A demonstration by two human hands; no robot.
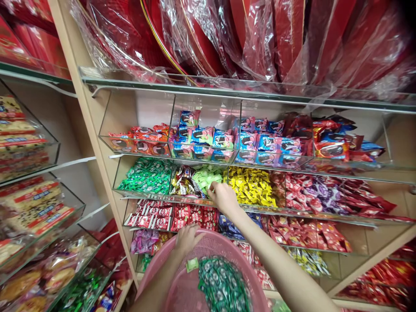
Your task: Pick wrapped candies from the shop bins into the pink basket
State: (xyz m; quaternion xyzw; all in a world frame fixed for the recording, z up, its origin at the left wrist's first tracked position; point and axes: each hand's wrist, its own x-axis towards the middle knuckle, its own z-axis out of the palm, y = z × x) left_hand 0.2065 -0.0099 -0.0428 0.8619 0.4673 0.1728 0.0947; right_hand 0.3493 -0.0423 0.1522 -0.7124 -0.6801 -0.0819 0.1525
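My right hand (223, 198) reaches to the front edge of a shelf bin, its fingertips at the light green wrapped candies (208, 177). The fingers are bent together, and what they hold, if anything, is hidden. My left hand (187, 239) is at the far rim of a pink plastic basket (151, 277), with fingers spread over the rim. Inside the basket lie many dark green wrapped candies (224, 284) and a single light green packet (192, 264) near the left hand.
Beside the light green candies are green candies (147, 177) and yellow candies (251, 184). Glass-fronted shelves (208, 156) hold more packets above and below. Red items in clear plastic (221, 39) fill the top. A wooden upright (94, 130) stands left.
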